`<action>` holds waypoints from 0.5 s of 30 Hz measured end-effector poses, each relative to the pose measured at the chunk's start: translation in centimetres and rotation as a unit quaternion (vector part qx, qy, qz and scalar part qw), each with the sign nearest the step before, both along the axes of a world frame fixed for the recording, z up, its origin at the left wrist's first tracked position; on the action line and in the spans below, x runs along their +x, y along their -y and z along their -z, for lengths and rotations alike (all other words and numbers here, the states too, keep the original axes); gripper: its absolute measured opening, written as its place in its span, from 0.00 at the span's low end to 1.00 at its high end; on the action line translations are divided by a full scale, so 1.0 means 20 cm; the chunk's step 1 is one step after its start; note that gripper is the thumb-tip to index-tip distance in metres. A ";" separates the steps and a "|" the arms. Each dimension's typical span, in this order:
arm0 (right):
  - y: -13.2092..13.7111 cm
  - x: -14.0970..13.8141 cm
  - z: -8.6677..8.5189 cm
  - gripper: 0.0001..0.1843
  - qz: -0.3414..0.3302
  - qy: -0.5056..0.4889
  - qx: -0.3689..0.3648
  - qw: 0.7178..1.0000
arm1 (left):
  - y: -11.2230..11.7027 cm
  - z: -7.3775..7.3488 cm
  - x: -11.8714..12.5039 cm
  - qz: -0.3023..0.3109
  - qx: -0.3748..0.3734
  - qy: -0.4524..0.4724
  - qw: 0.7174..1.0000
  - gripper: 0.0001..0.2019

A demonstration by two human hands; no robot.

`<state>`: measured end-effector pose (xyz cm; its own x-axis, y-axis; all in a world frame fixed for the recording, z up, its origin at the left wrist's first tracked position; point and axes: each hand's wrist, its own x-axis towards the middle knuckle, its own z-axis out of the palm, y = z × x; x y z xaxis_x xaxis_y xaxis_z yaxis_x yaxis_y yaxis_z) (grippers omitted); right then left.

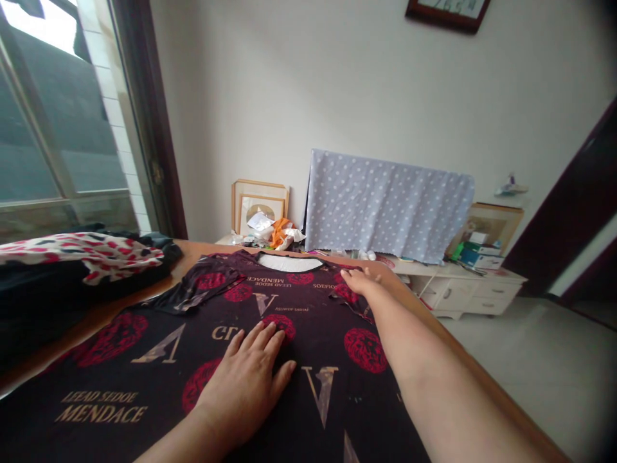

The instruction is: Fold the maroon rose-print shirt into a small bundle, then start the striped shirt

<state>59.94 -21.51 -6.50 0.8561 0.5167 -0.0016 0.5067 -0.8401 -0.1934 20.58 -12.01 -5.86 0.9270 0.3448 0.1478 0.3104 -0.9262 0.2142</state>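
A black T-shirt (pixel 159 360) with red medallions and gold lettering lies spread flat on a wooden table (pixel 193 247), its collar at the far end. My left hand (pixel 248 376) rests flat on the middle of the shirt, fingers stretched out and together. My right hand (pixel 359 280) reaches far forward to the shirt's right shoulder near the sleeve, fingers extended and lying on the cloth. Neither hand holds anything.
A pile of clothes, white with red spots over dark fabric (pixel 87 257), sits on the table's left. Beyond the table stand a low white cabinet (pixel 463 289), a dotted grey-blue cloth (pixel 385 206) draped over something, picture frames (pixel 260 206) and clutter. A window is at the left.
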 end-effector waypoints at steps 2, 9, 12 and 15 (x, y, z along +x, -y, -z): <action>0.04 0.03 0.03 0.44 0.036 -0.023 -0.001 0.999 | 0.00 0.00 0.00 0.004 0.000 -0.001 1.000 0.33; 0.11 0.05 -0.01 0.38 0.058 0.014 0.034 0.998 | 0.01 -0.01 -0.01 0.000 0.005 -0.011 1.000 0.33; 0.09 0.01 0.00 0.34 0.028 0.016 0.032 0.999 | 0.01 -0.01 -0.01 0.001 0.007 -0.018 1.000 0.34; 0.06 -0.03 0.03 0.31 -0.021 0.009 0.028 0.999 | 0.01 -0.01 -0.01 0.003 0.008 -0.016 1.000 0.34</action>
<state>59.44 -22.77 -7.15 0.8329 0.5517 0.0432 0.5457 -0.8059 -0.2295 20.38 -12.18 -5.66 0.9336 0.3365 0.1230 0.3109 -0.9315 0.1887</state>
